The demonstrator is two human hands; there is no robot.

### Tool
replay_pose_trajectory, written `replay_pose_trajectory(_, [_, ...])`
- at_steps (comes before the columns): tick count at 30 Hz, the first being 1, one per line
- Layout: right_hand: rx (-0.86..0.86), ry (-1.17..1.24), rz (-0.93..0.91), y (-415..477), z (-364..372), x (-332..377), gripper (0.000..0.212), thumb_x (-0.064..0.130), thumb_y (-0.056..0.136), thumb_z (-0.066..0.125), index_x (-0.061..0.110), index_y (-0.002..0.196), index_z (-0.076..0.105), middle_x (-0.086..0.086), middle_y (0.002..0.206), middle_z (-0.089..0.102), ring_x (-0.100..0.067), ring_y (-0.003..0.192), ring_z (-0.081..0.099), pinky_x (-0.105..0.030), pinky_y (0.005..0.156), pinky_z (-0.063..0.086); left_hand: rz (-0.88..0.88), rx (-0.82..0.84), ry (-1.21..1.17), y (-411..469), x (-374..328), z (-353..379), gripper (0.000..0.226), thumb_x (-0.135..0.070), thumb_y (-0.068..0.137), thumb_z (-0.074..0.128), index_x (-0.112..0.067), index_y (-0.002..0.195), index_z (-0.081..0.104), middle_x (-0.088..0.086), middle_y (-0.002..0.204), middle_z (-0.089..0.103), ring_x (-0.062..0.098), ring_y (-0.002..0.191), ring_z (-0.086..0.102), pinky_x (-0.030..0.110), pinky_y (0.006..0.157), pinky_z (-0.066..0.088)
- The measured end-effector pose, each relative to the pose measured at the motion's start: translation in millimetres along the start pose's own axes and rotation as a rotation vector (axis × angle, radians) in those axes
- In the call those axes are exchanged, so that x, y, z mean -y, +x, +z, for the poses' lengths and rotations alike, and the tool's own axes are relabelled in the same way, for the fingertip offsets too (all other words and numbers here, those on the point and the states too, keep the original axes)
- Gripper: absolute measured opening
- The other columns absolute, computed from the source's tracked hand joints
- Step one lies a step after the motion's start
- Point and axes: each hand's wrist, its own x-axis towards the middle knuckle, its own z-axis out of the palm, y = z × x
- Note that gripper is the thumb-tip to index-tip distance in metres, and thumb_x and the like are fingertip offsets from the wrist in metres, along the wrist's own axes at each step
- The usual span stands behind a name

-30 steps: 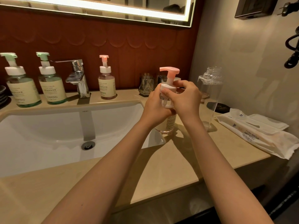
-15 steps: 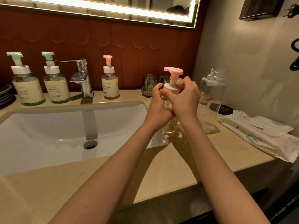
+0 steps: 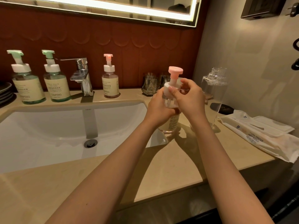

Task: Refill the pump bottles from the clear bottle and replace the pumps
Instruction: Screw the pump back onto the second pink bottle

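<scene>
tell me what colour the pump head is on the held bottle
Pink. The pump head shows best in the head view, above a white collar.

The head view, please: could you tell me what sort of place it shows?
Most likely a bathroom vanity, perhaps a hotel's: a white sink with a chrome faucet, a lit mirror above, and pump bottles along the counter.

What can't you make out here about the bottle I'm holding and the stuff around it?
Pump bottle neck, head view: left hand and right hand cover it, so whether the pump is screwed tight is unclear.
Its label text: too small.
Clear bottle fill level: see-through, unreadable.
Plates: cut by left edge.
Wet wipes pack: cut by right edge.
</scene>
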Motion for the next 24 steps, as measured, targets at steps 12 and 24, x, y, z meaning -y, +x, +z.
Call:
replay_pose_trajectory(12, [-0.103, -0.235, 0.046, 6, 9, 4, 0.056, 0.044, 0.067, 0.079, 0.014, 0.107, 0.054, -0.002, 0.110, 0.061, -0.016, 0.096, 0.056, -0.025, 0.070, 0.042, -0.020, -0.003, 0.000, 0, -2, 2, 0.078, -0.014, 0.073, 0.078, -0.014, 0.137, 0.035, 0.004, 0.135, 0.049, 0.022, 0.122, 0.048, 0.045, 0.100, 0.045])
replay_pose_trajectory(24, [-0.121, -0.032, -0.025, -1, 19, 0, 0.051, 0.026, 0.073, 0.077, 0.013, 0.120, 0.060, -0.003, 0.116, 0.064, -0.014, 0.099, 0.059, -0.022, 0.080, 0.048, -0.025, -0.116, 0.034, -5, -3, 8, 0.059, -0.018, 0.081, 0.071, -0.016, 0.132, 0.040, 0.002, 0.129, 0.052, 0.017, 0.115, 0.051, 0.026, 0.089, 0.045])
